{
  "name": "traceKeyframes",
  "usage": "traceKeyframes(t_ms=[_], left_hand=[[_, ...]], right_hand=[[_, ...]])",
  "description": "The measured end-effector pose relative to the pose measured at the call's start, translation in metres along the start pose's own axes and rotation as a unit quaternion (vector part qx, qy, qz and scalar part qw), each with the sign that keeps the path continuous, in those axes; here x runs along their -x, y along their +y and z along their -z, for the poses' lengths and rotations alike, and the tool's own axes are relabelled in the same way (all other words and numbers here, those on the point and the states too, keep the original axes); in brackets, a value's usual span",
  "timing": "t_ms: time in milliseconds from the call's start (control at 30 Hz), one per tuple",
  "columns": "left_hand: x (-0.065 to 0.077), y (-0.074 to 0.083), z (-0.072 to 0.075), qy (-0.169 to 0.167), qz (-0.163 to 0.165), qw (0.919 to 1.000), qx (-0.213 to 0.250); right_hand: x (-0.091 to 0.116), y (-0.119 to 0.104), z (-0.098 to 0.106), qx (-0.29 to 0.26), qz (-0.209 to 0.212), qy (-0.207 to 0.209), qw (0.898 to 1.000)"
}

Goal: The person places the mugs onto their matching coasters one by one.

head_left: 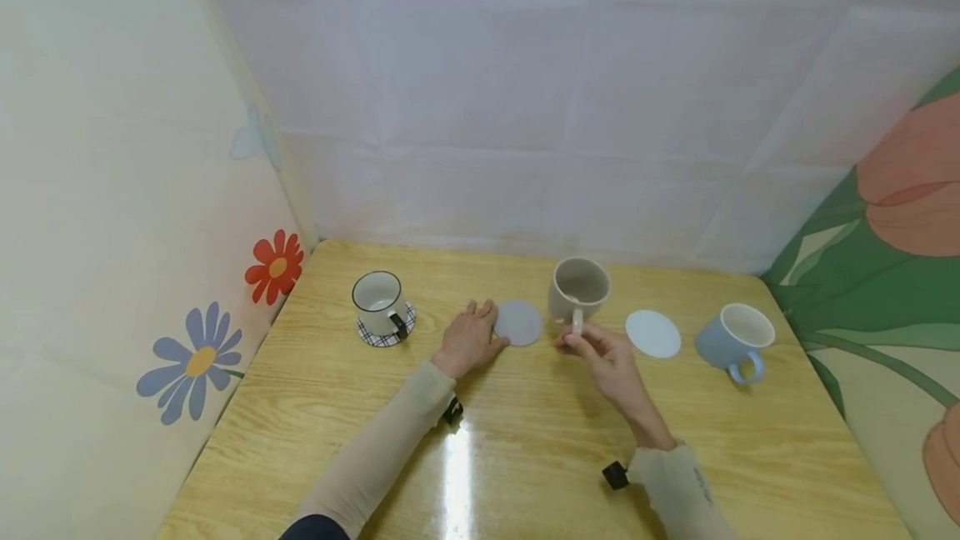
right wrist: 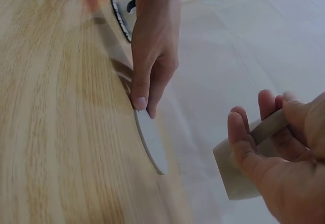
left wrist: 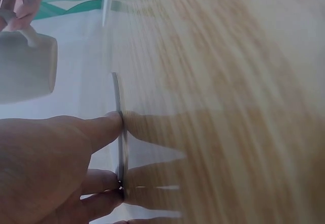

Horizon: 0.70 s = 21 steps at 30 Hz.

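My right hand grips the handle of a beige mug, which is held upright above the table. To its left, a round grey coaster lies flat on the wood. My left hand rests palm down at that coaster's left side. Its thumb and fingertips touch the coaster's edge, and its fingers look mostly straight in the head view. The left wrist view also shows the raised mug, apart from the coaster.
At the left, a white mug with a dark rim sits on a checked coaster. A pale round coaster lies right of my right hand, with a blue mug beyond it. White cloth hangs behind the table.
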<state>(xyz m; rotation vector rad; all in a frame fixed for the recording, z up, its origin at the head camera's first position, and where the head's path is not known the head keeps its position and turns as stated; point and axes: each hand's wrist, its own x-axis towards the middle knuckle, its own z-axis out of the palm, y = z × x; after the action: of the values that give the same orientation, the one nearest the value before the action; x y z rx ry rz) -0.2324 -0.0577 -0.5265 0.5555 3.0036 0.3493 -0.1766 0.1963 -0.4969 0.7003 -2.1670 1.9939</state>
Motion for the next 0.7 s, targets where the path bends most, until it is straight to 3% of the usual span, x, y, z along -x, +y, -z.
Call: traceKeyframes(t_ms=[433,700], left_hand=[[-0.0017,-0.0004,-0.0043,0.011,0.001,0.9999,-0.008],[-0.003,-0.0002,-0.0052,-0.003,0.009,0.9999,-0.012]], right_hand=[[-0.0002,0.0073,-0.0023,0.009,0.006,-0.012,1.0],[-0.0002,0.0104,-0.0084,-0.004,-0.001,-0.007,1.0]])
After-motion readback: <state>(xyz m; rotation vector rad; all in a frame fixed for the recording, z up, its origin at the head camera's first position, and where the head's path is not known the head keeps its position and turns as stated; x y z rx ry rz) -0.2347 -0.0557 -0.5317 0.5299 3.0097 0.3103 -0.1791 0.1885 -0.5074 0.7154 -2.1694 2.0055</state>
